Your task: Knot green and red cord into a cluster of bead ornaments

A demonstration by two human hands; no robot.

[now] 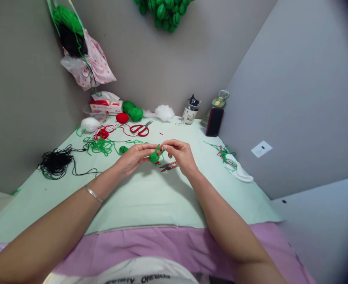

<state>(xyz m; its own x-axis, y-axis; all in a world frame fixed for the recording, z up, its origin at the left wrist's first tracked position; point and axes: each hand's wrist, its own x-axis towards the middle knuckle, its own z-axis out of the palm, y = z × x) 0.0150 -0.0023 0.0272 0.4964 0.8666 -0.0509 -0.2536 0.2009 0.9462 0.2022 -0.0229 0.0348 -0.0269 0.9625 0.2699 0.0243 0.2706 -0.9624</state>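
Both my hands meet over the middle of the pale green table (150, 197). My left hand (134, 157) pinches a small green crocheted piece (154, 157) with a bit of red on it. My right hand (180, 154) is closed in a pinch on the green yarn strand at the top of that piece. A pair of small orange thread snips (168, 167) lies on the table just under my right hand. A small green ball (122, 149) lies left of my left hand.
Black yarn tangle (55, 162) at left, loose green yarn (99, 146), red scissors (140, 129), red yarn ball (122, 117), green yarn balls (133, 111), white stuffing (164, 113), tissue box (105, 105), a cup (190, 114), a dark phone (214, 122), yarn scraps (227, 156) at right.
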